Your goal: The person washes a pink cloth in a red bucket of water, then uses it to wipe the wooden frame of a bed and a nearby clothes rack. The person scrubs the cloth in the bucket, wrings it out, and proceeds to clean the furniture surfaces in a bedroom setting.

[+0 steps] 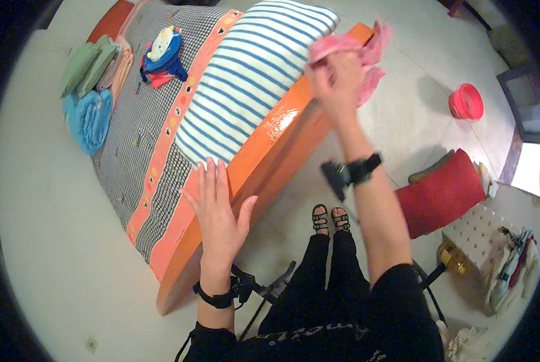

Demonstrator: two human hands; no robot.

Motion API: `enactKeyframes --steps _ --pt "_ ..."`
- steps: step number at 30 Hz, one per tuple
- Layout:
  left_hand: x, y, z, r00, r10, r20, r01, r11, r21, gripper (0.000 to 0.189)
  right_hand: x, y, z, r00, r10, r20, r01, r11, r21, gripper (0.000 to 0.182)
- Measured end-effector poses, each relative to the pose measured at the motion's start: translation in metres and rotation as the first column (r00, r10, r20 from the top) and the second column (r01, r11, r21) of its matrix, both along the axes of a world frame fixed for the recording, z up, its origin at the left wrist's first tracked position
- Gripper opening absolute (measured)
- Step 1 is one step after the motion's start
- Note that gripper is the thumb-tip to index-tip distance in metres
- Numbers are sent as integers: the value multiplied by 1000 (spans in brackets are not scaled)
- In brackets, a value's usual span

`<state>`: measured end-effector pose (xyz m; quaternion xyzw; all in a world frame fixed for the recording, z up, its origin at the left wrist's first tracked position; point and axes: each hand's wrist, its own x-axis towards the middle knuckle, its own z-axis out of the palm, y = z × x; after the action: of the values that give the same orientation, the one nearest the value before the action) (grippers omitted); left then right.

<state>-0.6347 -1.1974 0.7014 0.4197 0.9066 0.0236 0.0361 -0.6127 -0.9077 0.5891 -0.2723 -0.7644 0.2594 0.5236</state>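
A pink cloth (371, 59) is bunched in my right hand (340, 83), which presses it to the far end of the orange wooden bed board (274, 122). The hand is slightly blurred. My left hand (218, 203) lies palm down with fingers spread on the near part of the bed's edge, its fingertips by the corner of a blue-and-white striped pillow (247, 77). Nothing is held in it. Light glints off the board's glossy top. Beneath the pillow is a checked bedsheet (147, 113) with coral bands.
On the bed lie a blue-and-red bundle (163, 56), folded green pillows (88, 65) and a rolled blue blanket (88, 117). A pink bucket (465, 102) stands on the tiled floor to the right. Nearer are a red cloth-covered seat (444, 194) and a patterned surface (473, 235) with clothes.
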Motion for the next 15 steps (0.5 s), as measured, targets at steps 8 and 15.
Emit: enactKeyframes --steps 8,15 --pt "0 57 -1 989 -139 53 136 990 41 83 36 -144 -3 855 500 -136 -518 821 -239 48" --pt "0 128 -22 977 -214 -12 213 976 -45 71 13 -61 -27 932 270 -242 -335 896 -291 44"
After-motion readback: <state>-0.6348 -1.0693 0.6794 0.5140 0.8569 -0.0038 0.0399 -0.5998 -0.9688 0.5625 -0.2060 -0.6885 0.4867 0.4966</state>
